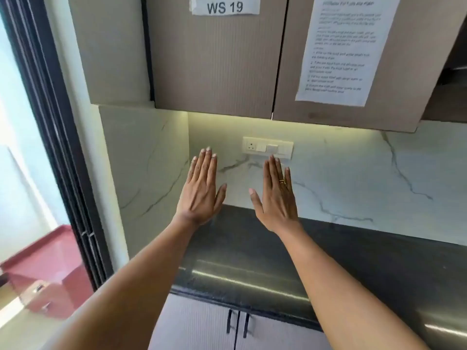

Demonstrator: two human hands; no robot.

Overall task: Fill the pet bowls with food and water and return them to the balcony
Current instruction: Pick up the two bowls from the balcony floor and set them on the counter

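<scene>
We are holding both arms out over the dark countertop [341, 263], palms down and backs of the hands toward the camera. Our left hand [202, 193] is hanging flat with its fingers straight and laid close together, the thumb angled out to the side, gripping nothing. Our right hand [278, 198] is mirroring it, fingers extended side by side and thumb spread inward, also empty (a gold ring [282, 182] is showing on one finger). The two hands are floating near each other with a gap between the thumbs, in front of the white marbled backsplash [353, 178]; whether they are touching anything we cannot tell.

Just above our fingertips a cream switch plate [267, 147] with a socket is sitting on the wall, lit by a warm strip under the upper cabinets [217, 66]. A paper label reading "WS 19" [225, 6] is hanging on the left cabinet door, and a printed sheet [341, 49] of small text, too blurred to read, is hanging on the right one.

Below the counter edge, pale lower cabinet doors [202, 324] with two dark vertical handles [237, 324] are showing. At the far left a black door frame [58, 147] is opening onto a bright area with a reddish floor [45, 269]. The pet bowls are appearing nowhere in this view, so we cannot tell where they are.
</scene>
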